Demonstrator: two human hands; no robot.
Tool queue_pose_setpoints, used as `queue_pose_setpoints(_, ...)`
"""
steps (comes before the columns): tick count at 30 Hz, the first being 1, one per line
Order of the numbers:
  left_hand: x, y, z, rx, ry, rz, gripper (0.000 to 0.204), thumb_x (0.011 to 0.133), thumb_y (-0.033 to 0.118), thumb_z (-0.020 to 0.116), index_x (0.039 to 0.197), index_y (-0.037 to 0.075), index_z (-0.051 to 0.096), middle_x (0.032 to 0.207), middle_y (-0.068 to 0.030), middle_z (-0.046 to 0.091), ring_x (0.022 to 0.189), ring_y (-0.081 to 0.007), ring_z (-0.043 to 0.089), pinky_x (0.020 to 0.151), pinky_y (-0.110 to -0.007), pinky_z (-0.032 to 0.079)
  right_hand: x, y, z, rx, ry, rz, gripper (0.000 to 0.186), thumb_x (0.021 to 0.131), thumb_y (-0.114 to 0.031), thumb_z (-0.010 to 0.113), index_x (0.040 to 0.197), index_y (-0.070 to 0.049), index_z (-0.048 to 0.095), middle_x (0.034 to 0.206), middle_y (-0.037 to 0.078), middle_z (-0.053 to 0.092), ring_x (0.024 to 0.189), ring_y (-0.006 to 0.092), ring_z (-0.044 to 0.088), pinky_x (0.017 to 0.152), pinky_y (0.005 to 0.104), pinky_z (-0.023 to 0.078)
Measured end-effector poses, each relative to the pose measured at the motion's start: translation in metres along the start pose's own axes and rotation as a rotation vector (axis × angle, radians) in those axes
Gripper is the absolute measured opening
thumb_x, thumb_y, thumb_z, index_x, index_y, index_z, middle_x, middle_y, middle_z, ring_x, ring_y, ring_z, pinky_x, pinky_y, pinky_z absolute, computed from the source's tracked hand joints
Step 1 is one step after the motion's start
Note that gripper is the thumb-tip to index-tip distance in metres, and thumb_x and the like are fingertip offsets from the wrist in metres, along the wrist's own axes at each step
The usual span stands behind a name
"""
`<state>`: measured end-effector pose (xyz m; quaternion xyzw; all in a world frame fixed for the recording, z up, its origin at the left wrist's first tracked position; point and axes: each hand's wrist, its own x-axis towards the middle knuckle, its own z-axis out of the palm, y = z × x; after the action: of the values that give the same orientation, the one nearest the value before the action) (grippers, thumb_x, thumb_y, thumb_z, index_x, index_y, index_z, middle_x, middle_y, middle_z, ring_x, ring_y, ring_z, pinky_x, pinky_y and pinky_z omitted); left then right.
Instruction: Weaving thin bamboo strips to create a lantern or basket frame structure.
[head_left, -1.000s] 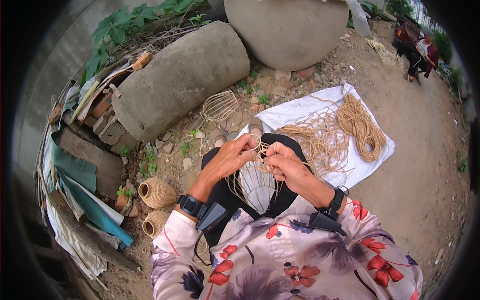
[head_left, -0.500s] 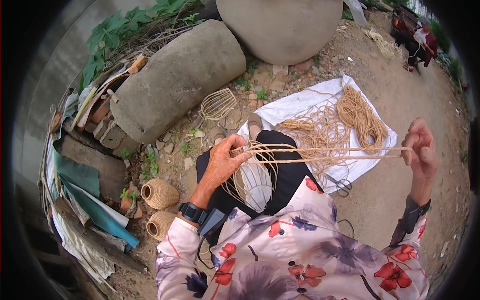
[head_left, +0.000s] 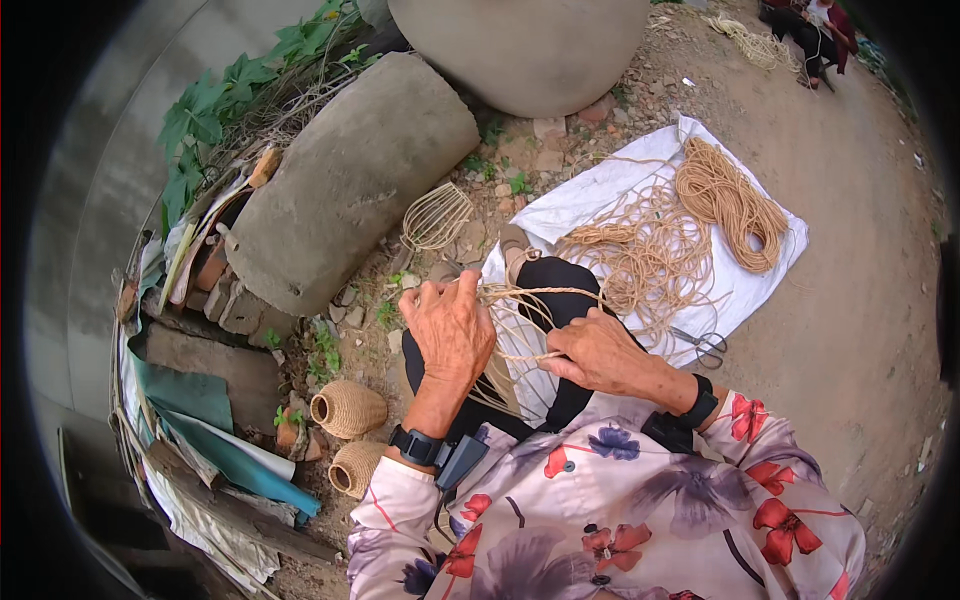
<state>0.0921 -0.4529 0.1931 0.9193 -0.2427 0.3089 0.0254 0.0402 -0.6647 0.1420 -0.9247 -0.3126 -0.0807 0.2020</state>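
In my lap rests an open frame of thin pale ribs (head_left: 508, 378), partly covered by my hands. My left hand (head_left: 450, 328) is closed at the frame's upper end, pinching the ribs and cord there; its fingertips are partly hidden. Just to its right, my right hand (head_left: 608, 355) grips a tan twisted cord (head_left: 545, 291) between thumb and fingers. The cord bends from the frame over to that hand and back. A tangle of the same cord (head_left: 635, 255) lies on a white sheet (head_left: 570, 205) beyond my knees, beside a looped hank (head_left: 735, 205).
Scissors (head_left: 708, 347) lie at the sheet's near edge. Two woven cord-wrapped vessels (head_left: 352, 408) sit at my left. Another bare ribbed frame (head_left: 437, 216) lies ahead near a concrete cylinder (head_left: 350, 180). A seated person (head_left: 815, 30) is at the far right.
My right hand has come in from far right to beside my left hand, bringing the cord with it. The stretched strands now curve slack. The view has shifted slightly.
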Motion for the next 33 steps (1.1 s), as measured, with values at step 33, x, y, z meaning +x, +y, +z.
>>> queue_pose_setpoints(33,0.025,-0.055,-0.013,-1.016,-0.574,-0.746,0.04,0.076,-0.004,0.061,0.114,0.006,0.051,0.079,-0.0052,0.065,0.072,-0.0107,0.06,0.065,-0.026,0.047,-0.107,0.135,0.005,0.897,0.288,0.436,0.032,0.097,-0.029,0.056,0.08,-0.004,0.065,0.068,-0.005,0.056,0.064,0.007,0.048,0.059,0.0259,0.04)
